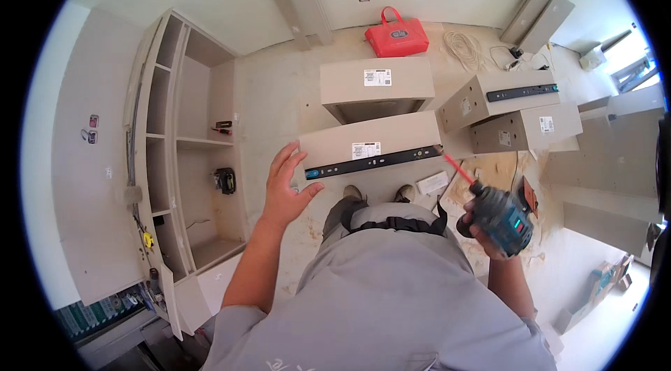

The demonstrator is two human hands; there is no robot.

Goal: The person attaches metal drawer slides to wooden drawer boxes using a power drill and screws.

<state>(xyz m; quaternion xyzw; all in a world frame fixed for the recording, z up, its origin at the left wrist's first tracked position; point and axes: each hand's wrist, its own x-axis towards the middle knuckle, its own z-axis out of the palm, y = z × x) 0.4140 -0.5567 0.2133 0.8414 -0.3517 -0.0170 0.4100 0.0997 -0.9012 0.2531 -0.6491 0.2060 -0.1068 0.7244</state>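
Observation:
In front of me stands a beige drawer box (402, 131) with a white label. A black drawer slide (363, 164) runs along its near edge, with a blue piece at the left end. My left hand (283, 189) is open beside that left end, its fingers apart and nothing held in them; whether a fingertip touches the box I cannot tell. My right hand (482, 237) is closed round a dark blue cordless driver (502, 216). Its long red bit (459, 169) slants up and left, the tip near the slide's right end.
Another drawer box (349, 91) stands just beyond, two more stacked boxes (458, 105) to the right, one carrying a slide (522, 93). A tall open cabinet (210, 141) is at left. Against the far wall sit a red bag (398, 44) and coiled cable (463, 49).

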